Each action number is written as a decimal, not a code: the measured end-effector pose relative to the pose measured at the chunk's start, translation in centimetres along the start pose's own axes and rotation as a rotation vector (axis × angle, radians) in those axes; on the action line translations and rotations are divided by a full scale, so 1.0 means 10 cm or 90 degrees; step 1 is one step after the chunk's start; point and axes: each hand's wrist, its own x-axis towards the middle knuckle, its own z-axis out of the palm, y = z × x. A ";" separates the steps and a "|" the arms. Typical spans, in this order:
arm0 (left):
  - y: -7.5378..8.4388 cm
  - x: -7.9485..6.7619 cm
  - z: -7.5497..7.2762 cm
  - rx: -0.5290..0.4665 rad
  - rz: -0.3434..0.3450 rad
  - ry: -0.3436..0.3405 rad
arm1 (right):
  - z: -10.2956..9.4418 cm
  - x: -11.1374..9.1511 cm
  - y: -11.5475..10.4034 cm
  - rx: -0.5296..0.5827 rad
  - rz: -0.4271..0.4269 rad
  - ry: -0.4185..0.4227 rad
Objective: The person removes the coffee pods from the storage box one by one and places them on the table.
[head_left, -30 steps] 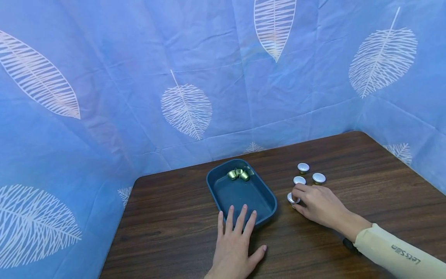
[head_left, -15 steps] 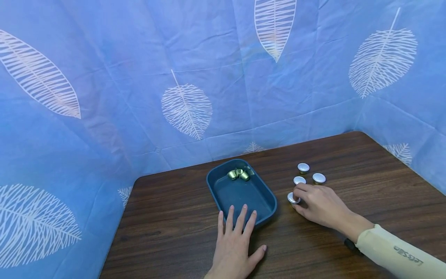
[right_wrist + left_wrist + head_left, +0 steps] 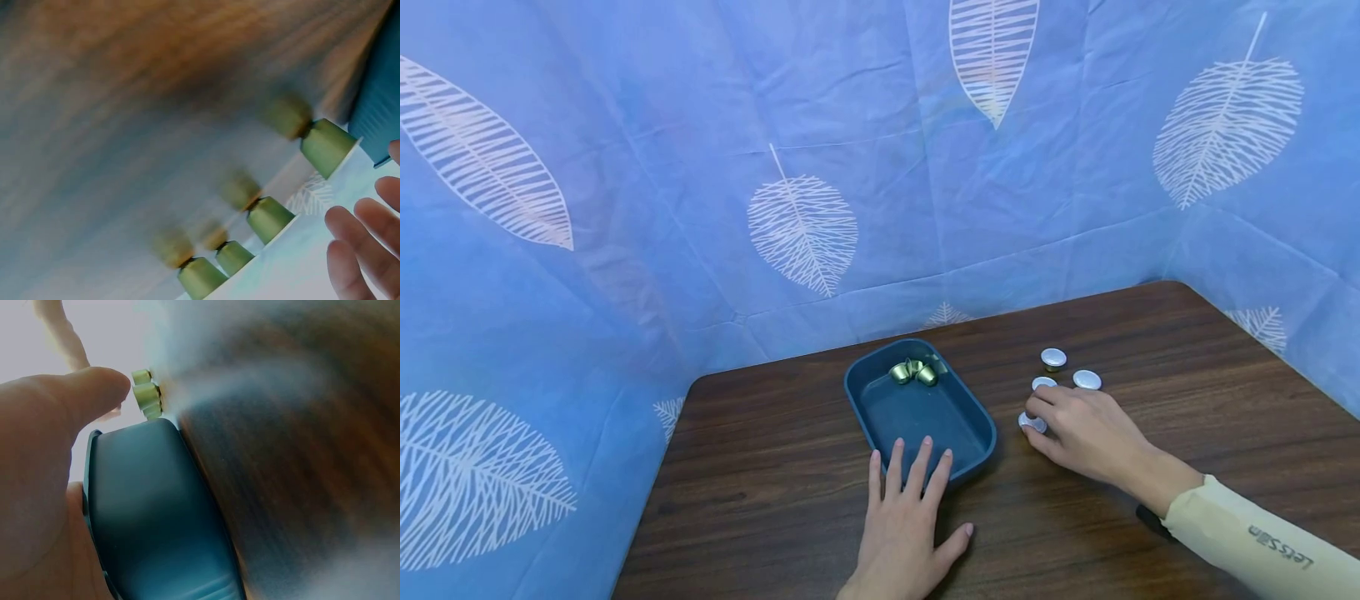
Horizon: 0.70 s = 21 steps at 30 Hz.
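My left hand [image 3: 898, 533] lies with its fingers spread and straight over the near end of a dark blue-green tray [image 3: 859, 417]. My right hand [image 3: 1086, 429] hovers over the nearest coffee capsule [image 3: 1032, 422], fingers loosely bent. In the right wrist view this capsule [image 3: 328, 148] stands on its narrow end beside the tray, and the visible fingers [image 3: 359, 237] are apart from it. Behind it stand more green-gold capsules, lids up: one partly hidden capsule [image 3: 1043, 384], a far one [image 3: 1053, 359] and a right one [image 3: 1086, 380].
A few gold-green capsules [image 3: 914, 372] lie together in the tray's far end. The brown wooden table [image 3: 760, 467] meets a blue leaf-patterned cloth [image 3: 880, 208] at the back and sides. A dark band [image 3: 156, 506] fills much of the left wrist view.
My right hand's fingers have shifted slightly left and spread a little over the nearest capsule. The head view has tilted slightly. My left hand, the tray and the capsules stay in place.
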 end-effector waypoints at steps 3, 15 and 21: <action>0.00 0.00 0.01 0.002 0.002 0.002 | -0.01 0.05 -0.01 0.003 -0.006 0.001; -0.02 0.01 0.01 0.006 0.004 -0.004 | -0.03 0.39 -0.05 -0.006 -0.009 -0.080; -0.02 0.02 0.02 0.008 0.005 -0.003 | 0.00 0.62 -0.10 -0.008 -0.012 -0.127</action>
